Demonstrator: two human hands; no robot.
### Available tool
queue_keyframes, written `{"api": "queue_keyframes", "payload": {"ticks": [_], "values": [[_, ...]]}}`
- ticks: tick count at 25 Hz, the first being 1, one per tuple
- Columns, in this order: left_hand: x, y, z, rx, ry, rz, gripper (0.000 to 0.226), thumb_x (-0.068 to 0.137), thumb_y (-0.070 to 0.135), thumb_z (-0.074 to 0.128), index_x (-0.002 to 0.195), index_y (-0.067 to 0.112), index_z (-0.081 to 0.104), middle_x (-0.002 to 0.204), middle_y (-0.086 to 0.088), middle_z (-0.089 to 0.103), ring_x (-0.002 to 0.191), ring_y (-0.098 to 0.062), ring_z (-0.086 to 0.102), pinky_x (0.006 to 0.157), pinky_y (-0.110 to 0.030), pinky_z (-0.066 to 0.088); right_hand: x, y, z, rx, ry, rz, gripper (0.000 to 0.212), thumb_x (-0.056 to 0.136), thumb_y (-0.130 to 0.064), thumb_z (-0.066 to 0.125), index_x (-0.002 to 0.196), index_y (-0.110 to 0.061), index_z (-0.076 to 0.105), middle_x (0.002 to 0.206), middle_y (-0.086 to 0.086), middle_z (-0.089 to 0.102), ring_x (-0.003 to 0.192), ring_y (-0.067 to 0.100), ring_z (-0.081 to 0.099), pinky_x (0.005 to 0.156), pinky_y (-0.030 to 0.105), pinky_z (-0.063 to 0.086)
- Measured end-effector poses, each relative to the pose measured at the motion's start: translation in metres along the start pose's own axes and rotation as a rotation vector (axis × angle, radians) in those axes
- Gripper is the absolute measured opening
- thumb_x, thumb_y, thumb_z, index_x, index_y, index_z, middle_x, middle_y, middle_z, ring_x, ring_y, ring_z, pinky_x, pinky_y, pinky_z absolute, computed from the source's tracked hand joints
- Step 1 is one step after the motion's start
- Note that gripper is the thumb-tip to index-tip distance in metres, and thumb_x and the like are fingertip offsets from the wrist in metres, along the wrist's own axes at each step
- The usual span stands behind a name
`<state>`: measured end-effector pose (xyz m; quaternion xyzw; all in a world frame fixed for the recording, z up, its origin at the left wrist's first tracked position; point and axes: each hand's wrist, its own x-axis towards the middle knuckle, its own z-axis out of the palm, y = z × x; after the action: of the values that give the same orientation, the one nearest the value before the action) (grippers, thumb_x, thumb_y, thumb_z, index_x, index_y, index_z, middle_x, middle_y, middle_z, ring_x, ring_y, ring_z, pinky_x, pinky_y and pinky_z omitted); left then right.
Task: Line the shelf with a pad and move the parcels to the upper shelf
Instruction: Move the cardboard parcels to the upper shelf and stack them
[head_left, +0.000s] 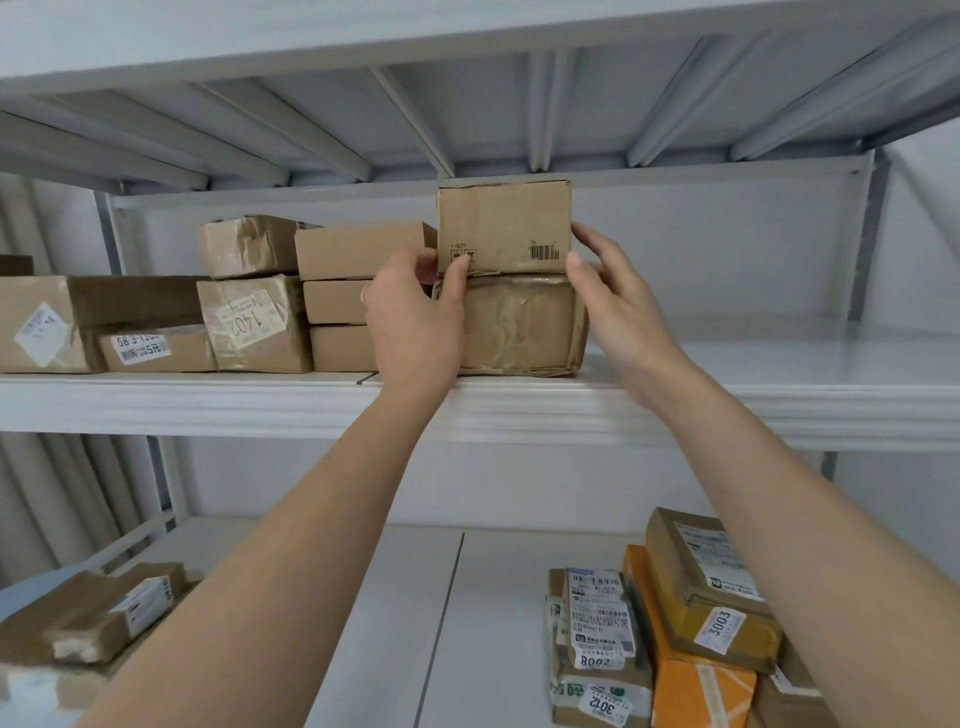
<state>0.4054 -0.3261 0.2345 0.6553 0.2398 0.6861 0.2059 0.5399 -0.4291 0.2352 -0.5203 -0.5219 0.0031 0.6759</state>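
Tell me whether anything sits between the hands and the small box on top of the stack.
Nothing visible does. The left hand pinches the small box at its lower left corner and the right hand touches its right edge. It sits on a taped box on the upper shelf.

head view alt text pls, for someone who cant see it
Both hands set a small box on a taped parcel on the upper shelf: the left hand pinches its lower left corner, the right hand touches its right edge. More parcels sit stacked to the left, and others lie on the lower shelf.
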Motion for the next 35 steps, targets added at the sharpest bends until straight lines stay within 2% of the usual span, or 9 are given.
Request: {"api": "queue_keyframes", "payload": {"ticks": [3, 8, 12, 15, 18, 23, 27, 30, 35], "values": [[-0.003, -0.001, 0.004, 0.003, 0.086, 0.03, 0.019, 0.091, 0.033, 0.064, 0.101, 0.017, 0.062, 0.089, 0.013, 0.059, 0.096, -0.023, 0.063, 0.083, -0.035, 0.051, 0.001, 0.003, 0.0, -0.027, 0.01, -0.02, 0.04, 0.101, -0.03, 0.047, 0.14, -0.034, 0.046, 0.126, -0.004, 0.059, 0.11, 0.004, 0.057, 0.082, 0.013, 0.044], [-0.008, -0.014, 0.007, -0.116, 0.128, 0.071, 0.013, 0.088, 0.028, 0.061, 0.097, 0.022, 0.053, 0.089, 0.018, 0.053, 0.084, -0.029, 0.064, 0.069, -0.051, 0.055, 0.003, 0.006, -0.001, -0.046, 0.044, -0.037, 0.036, 0.1, -0.028, 0.047, 0.137, -0.03, 0.05, 0.12, -0.006, 0.058, 0.106, 0.0, 0.055, 0.078, 0.007, 0.042], [-0.023, -0.015, 0.002, -0.134, 0.166, 0.157, 0.012, 0.088, 0.009, 0.058, 0.1, 0.009, 0.056, 0.096, 0.005, 0.054, 0.081, 0.004, 0.052, 0.064, -0.025, 0.049, 0.002, 0.007, -0.001, -0.073, 0.259, -0.067, 0.027, 0.096, -0.023, 0.053, 0.121, -0.019, 0.061, 0.106, -0.009, 0.061, 0.092, -0.007, 0.054, 0.078, 0.006, 0.041], [-0.039, -0.017, -0.007, -0.186, 0.113, 0.23, 0.017, 0.081, -0.003, 0.054, 0.081, 0.013, 0.046, 0.077, 0.009, 0.046, 0.063, -0.004, 0.046, 0.054, -0.022, 0.041, -0.008, 0.007, 0.0, -0.06, 0.488, -0.201, 0.015, 0.089, -0.013, 0.053, 0.096, -0.017, 0.065, 0.102, 0.004, 0.066, 0.087, 0.003, 0.058, 0.081, 0.018, 0.049], [-0.057, -0.028, -0.014, -0.179, 0.027, 0.321, 0.023, 0.074, -0.01, 0.051, 0.069, 0.01, 0.042, 0.063, -0.002, 0.042, 0.058, -0.014, 0.039, 0.051, -0.021, 0.033, -0.038, 0.009, 0.005, 0.062, 0.577, -0.304, 0.022, 0.085, -0.001, 0.05, 0.079, -0.019, 0.061, 0.08, -0.001, 0.064, 0.08, 0.012, 0.061, 0.073, 0.033, 0.054], [-0.101, -0.058, -0.023, -0.106, -0.2, 0.507, 0.033, 0.072, -0.007, 0.048, 0.067, 0.022, 0.034, 0.062, 0.006, 0.032, 0.055, -0.017, 0.03, 0.047, -0.023, 0.025, -0.101, 0.034, 0.02, 0.16, 0.499, -0.351, 0.029, 0.079, 0.011, 0.045, 0.077, -0.014, 0.06, 0.063, -0.004, 0.058, 0.058, 0.013, 0.055, 0.055, 0.026, 0.046], [-0.138, -0.097, -0.023, -0.035, -0.359, 0.535, 0.032, 0.073, 0.004, 0.043, 0.068, 0.03, 0.024, 0.065, 0.012, 0.027, 0.053, -0.018, 0.028, 0.042, -0.03, 0.027, -0.14, 0.074, 0.016, 0.087, 0.495, -0.225, 0.028, 0.077, 0.01, 0.044, 0.07, -0.013, 0.059, 0.058, -0.003, 0.056, 0.053, 0.012, 0.052, 0.051, 0.022, 0.042], [-0.164, -0.125, -0.022, -0.03, -0.465, 0.416, 0.031, 0.073, 0.007, 0.042, 0.069, 0.032, 0.024, 0.061, 0.015, 0.025, 0.05, -0.016, 0.029, 0.041, -0.031, 0.031, -0.16, 0.105, 0.011, -0.027, 0.485, -0.026, 0.028, 0.082, 0.008, 0.047, 0.07, -0.014, 0.061, 0.061, 0.002, 0.057, 0.057, 0.012, 0.054, 0.054, 0.022, 0.043], [-0.201, -0.162, -0.012, 0.064, -0.697, 0.069, 0.027, 0.081, -0.004, 0.049, 0.082, 0.022, 0.043, 0.061, 0.011, 0.036, 0.051, -0.009, 0.035, 0.05, -0.027, 0.033, -0.192, 0.152, -0.007, -0.333, 0.336, 0.541, 0.019, 0.092, -0.004, 0.055, 0.093, -0.018, 0.068, 0.096, 0.0, 0.069, 0.092, 0.014, 0.063, 0.072, 0.018, 0.044]]}}
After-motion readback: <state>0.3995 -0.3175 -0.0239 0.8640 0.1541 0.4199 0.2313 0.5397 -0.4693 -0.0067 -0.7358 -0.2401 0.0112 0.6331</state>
